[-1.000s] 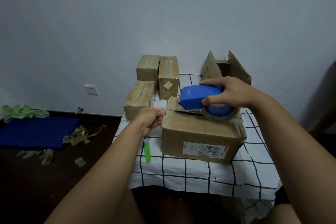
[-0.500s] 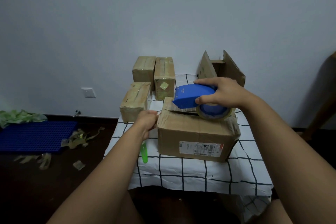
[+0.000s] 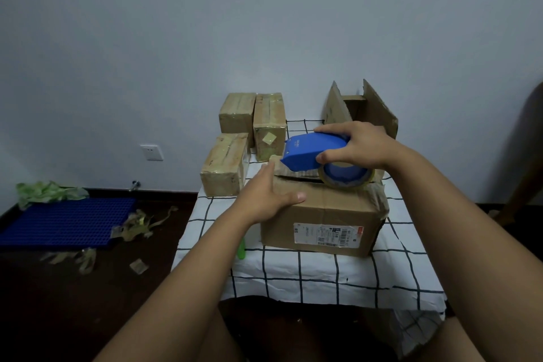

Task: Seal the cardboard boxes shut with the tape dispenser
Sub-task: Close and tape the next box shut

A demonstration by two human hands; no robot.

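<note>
A large cardboard box [image 3: 323, 214] with a shipping label on its front stands on the checked tablecloth [image 3: 323, 273]. My right hand [image 3: 358, 145] grips a blue tape dispenser [image 3: 311, 151] with a roll of clear tape, held on the box's top near its back edge. My left hand [image 3: 270, 194] lies on the box's top left corner with straight fingers, the thumb along the front edge. The top flap under the dispenser looks slightly raised.
Three small taped boxes [image 3: 226, 164] sit at the table's back left. An open box [image 3: 361, 109] with raised flaps stands behind my right hand. A green cutter [image 3: 241, 250] lies partly under my left forearm. Tape scraps [image 3: 138, 223] and a blue mat [image 3: 64, 220] lie on the floor at left.
My left hand has gone from a curled pose beside the box's left side to lying flat on its top left corner. The dispenser has stayed on the box top.
</note>
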